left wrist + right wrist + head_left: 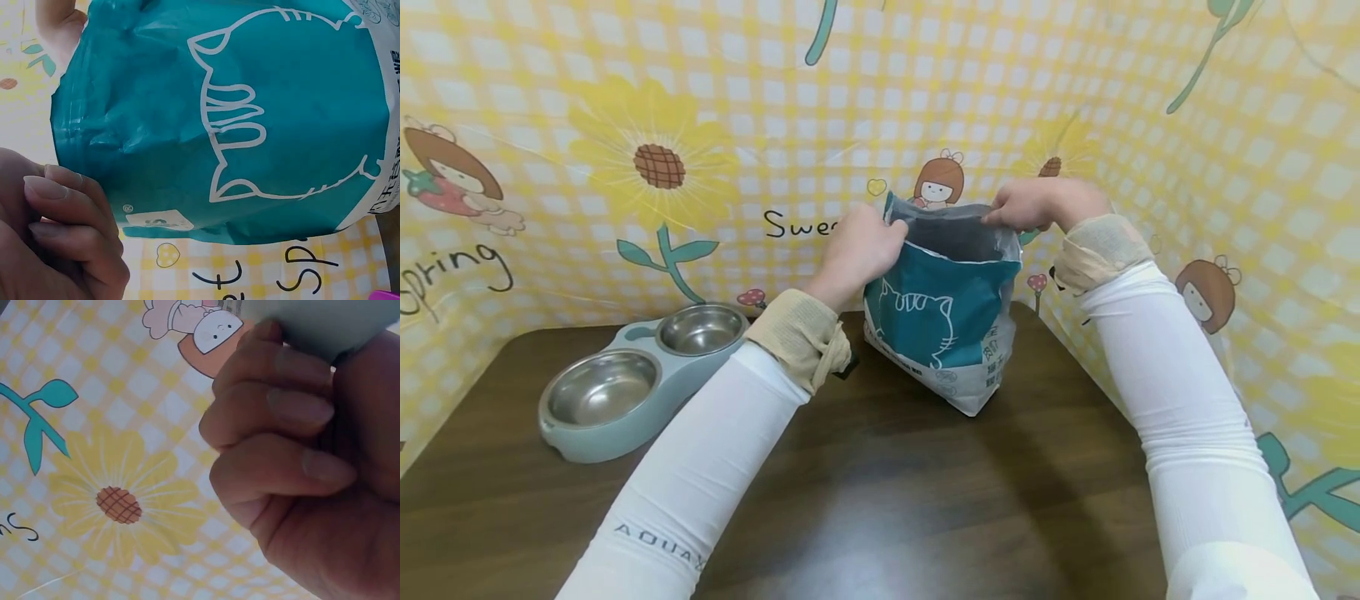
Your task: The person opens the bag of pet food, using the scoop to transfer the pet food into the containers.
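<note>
A teal-and-white bag with a white cat outline stands upright on the brown table, its top gaping and its dark inside partly in sight. At the bag's left top corner, my left hand pinches the rim with curled fingers. My right hand grips the rim on the far right side. The cat drawing on the bag fills much of the left wrist view. Curled fingers hold a blurred, pale piece of the bag in the right wrist view. The bag's contents are hidden.
Left on the table sits a blue-grey double pet feeder with two steel bowls. A yellow checked cloth with flowers and cartoon figures hangs behind and along the right side, close to the bag.
</note>
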Demonstrator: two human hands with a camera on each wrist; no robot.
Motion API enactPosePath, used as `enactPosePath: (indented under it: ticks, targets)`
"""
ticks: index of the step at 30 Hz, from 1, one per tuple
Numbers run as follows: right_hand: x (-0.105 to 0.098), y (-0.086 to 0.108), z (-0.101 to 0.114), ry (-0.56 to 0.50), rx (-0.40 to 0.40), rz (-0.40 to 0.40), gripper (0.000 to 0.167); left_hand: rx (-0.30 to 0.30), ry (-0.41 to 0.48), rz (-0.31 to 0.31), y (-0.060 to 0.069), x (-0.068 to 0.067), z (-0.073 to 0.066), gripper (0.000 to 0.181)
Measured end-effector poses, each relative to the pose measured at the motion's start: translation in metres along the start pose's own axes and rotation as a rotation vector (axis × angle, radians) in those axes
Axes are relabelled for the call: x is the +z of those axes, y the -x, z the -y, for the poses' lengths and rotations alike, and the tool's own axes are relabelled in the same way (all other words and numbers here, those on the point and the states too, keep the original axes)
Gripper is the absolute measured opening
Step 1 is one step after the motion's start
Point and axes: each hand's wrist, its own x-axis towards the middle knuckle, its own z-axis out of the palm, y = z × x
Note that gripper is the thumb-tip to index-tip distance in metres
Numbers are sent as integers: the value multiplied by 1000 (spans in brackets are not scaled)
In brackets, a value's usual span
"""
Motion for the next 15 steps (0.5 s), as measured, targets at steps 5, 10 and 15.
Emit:
enactPosePath:
  ticks: [5, 10, 15]
  targets:
    - [2, 7, 5, -44, 10, 30, 56, -28, 2, 34, 3, -1, 3, 52]
    - [4, 21, 10, -52, 102, 106, 66, -50, 17, 76, 6, 0, 3, 46]
    - [8, 25, 14, -39, 93, 147, 53, -34, 54, 133, 5, 2, 0, 53]
